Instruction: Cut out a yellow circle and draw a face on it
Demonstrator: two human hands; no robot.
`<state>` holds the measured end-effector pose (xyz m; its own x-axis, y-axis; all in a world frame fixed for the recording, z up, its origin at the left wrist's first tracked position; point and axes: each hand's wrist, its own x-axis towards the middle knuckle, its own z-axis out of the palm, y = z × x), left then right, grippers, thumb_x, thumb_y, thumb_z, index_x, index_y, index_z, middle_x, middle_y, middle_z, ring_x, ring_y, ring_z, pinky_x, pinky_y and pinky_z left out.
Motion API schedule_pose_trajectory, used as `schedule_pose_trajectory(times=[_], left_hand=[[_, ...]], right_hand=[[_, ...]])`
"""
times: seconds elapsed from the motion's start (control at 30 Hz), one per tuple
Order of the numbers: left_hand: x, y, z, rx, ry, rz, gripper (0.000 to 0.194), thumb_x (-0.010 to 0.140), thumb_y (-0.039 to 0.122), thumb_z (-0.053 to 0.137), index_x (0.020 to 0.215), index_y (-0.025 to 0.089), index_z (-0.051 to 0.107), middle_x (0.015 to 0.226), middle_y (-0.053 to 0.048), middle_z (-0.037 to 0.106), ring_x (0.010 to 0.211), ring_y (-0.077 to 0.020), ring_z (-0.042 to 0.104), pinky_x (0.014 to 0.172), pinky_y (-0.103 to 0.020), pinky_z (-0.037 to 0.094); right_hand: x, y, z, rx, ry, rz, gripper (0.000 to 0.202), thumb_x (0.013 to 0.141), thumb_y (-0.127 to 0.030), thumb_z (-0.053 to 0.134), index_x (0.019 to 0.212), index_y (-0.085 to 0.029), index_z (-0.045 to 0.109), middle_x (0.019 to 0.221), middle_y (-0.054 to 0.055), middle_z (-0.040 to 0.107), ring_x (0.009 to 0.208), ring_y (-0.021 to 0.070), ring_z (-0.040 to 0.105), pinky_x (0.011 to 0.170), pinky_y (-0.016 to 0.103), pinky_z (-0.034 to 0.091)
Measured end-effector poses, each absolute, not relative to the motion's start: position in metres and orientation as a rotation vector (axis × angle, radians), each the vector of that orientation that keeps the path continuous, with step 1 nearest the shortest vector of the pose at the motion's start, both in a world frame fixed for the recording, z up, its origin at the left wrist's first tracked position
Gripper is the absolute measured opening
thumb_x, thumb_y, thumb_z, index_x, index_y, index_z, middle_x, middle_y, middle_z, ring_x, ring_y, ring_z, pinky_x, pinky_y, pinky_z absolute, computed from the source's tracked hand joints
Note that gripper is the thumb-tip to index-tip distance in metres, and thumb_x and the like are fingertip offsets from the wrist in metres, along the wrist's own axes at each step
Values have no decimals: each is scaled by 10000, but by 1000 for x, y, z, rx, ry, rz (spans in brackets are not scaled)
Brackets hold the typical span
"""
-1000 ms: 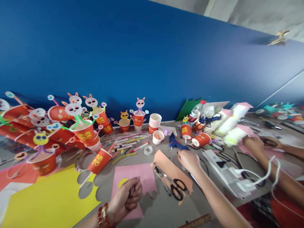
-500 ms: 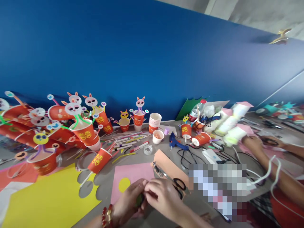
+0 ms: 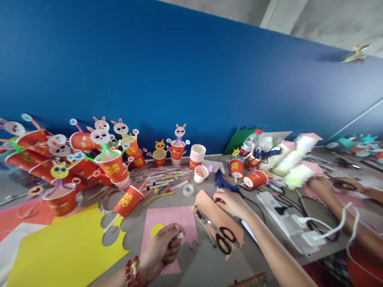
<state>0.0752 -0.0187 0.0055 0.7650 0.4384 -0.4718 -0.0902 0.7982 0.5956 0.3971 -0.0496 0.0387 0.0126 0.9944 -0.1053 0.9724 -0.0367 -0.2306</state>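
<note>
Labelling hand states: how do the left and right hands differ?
The left hand is curled, a small pale piece showing at its fingertips; the right hand shows no clear held object.
The left is over the pink paper; the right is by the blue glue gun, contact unclear.
The left wrist wears beaded bracelets; the right wrist shows none.
Shared: both are ungloved.

The left hand [image 3: 164,247] curls at lower centre, thumb against bent fingers. From the lower right, the right forearm [image 3: 271,249] slants up to the right hand [image 3: 232,202], palm down, fingers leftward.
</note>
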Motion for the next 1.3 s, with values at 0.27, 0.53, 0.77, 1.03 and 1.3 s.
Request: schedule_pose_trajectory(times=[0.27,0.53,0.77,1.03,1.3], left_hand=[[77,-19,6,571,644,341,559,698,602,834,924,156,582,549,119,349,407,-12,161,413,-206,40],[86,-28,2,624,582,347,520,781,632,755,848,171,524,631,72,461,434,-26,271,439,-210,111],[79,-27,0,567,658,344,499,731,562,821,792,171,518,616,68,474,420,-25,253,419,-203,85],[76,-18,5,555,636,340,446,668,393,891,936,139,640,678,50,500,477,-29,344,459,-183,174],[68,-16,12,459,578,321,388,694,391,828,712,163,515,552,92,345,411,-18,172,406,-192,68]], right_hand=[[382,-56,58,-2186,-1986,274,175,943,-133,456,889,-200,608,919,43,687,798,175,638,717,258,434],[254,-87,61,-1774,-1975,549,126,890,-106,545,906,-214,610,867,9,691,765,163,645,686,232,448],[291,-104,58,-1774,-1926,640,225,937,-213,566,1129,-256,675,1007,24,728,785,159,675,713,228,479],[390,-113,47,-2628,-1936,33,204,889,-130,540,756,-201,677,842,78,734,818,235,690,677,283,427],[386,-96,41,-2866,-1835,22,195,843,-122,549,756,-187,711,802,111,762,766,245,732,571,277,377]])
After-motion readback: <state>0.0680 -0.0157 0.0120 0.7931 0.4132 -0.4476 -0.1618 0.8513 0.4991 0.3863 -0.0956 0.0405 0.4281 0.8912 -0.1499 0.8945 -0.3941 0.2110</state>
